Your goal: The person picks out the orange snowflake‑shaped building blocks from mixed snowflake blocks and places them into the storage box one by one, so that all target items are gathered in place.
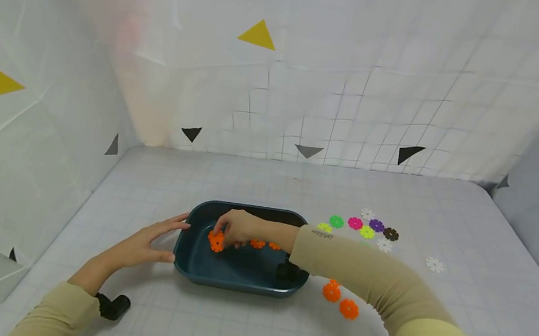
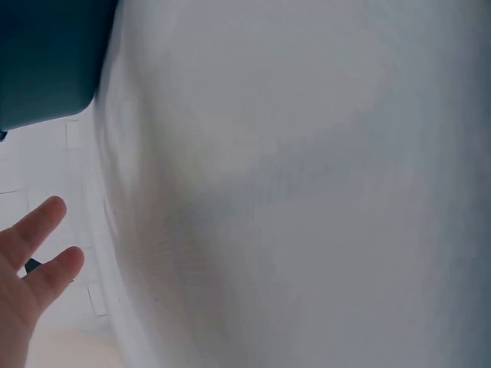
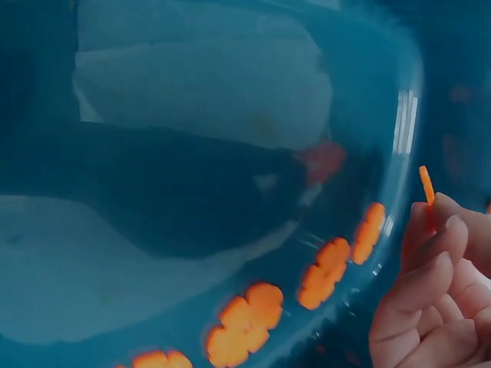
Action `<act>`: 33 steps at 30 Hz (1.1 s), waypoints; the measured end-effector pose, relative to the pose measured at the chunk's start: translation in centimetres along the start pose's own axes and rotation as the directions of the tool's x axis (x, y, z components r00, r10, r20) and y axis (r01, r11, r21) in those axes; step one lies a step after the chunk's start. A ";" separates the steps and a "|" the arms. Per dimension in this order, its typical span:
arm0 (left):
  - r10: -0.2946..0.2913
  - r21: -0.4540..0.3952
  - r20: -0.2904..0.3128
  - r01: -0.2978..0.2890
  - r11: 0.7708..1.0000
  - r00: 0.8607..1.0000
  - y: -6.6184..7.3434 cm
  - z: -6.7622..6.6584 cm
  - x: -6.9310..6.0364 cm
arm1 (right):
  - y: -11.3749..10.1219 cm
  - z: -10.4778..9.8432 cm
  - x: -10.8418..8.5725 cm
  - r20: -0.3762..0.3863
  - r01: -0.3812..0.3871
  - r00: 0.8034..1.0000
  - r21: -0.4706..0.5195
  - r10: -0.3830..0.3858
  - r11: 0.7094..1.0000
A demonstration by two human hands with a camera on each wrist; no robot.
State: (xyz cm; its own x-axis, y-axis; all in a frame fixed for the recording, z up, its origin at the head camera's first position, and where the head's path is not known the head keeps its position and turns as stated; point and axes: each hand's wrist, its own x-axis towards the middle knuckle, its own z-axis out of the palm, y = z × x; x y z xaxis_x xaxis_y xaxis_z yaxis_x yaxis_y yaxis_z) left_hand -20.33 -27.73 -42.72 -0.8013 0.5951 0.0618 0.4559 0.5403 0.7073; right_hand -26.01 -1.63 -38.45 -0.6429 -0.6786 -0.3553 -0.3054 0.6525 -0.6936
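Clock directions as in the head view, 12 o'clock towards the back wall.

Item: right hand (image 1: 239, 228). Thumb and fingers closed in a pinch on the edge of one orange disc (image 1: 218, 243), flower-shaped, notched. Disc held inside the basin, towards its 9 o'clock end; seen edge-on in the right wrist view.

Item: row of orange discs (image 3: 245, 326), same pattern, lying in the basin along one side; two show at 3 o'clock of the right hand's fingers, below the wrist.

Item: basin (image 1: 236, 287), dark blue-green, oblong, rounded corners, upright on the table (image 1: 203, 332).

Item: left hand (image 1: 151, 240), at the basin's 9 o'clock end. Fingers extended, thumb well spread, nothing held; fingertips at the rim, contact uncertain.

Item: loose orange discs (image 1: 341, 300), on the table, basin's 4 o'clock, partly beside the right sleeve (image 1: 364, 266).

Item: mixed group of discs (image 1: 367, 232), white, green, pink, purple, yellow and brown, between 2 and 3 o'clock.

Item: single white disc (image 1: 435, 265), 3 o'clock, apart from the group.
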 end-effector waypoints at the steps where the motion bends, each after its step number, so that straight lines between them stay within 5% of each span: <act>1: 0.004 0.003 0.002 -0.004 1.000 1.000 0.0 0.0 0.0 | 0.1 0.2 0.1 0.000 -0.004 1.000 -0.020 0.004 1.000; 11: 0.003 0.012 0.000 -0.003 1.000 1.000 0.2 -0.1 0.0 | 0.7 1.4 0.3 -0.020 0.047 0.998 -0.184 -0.051 0.982; 20: 0.006 0.014 -0.001 -0.006 1.000 1.000 0.2 0.0 0.0 | 0.5 2.3 0.9 -0.038 0.089 0.993 -0.402 -0.114 0.911; 28: 0.024 0.017 0.005 -0.024 1.000 1.000 0.0 0.0 0.0 | 0.4 3.0 1.4 -0.051 0.085 0.991 -0.484 -0.125 0.871; 33: 0.026 0.012 0.007 -0.026 1.000 1.000 0.0 0.0 0.0 | 0.1 3.1 1.2 -0.055 0.100 0.988 -0.469 -0.142 0.878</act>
State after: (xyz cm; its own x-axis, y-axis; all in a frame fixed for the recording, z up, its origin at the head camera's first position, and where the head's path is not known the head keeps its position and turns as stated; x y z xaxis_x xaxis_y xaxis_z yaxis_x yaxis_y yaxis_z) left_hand -20.33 -27.77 -42.68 -0.7865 0.6130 0.0757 0.4814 0.5316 0.6968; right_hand -24.65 -3.47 -40.89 -0.6308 -0.7447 -0.2181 -0.6616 0.6630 -0.3502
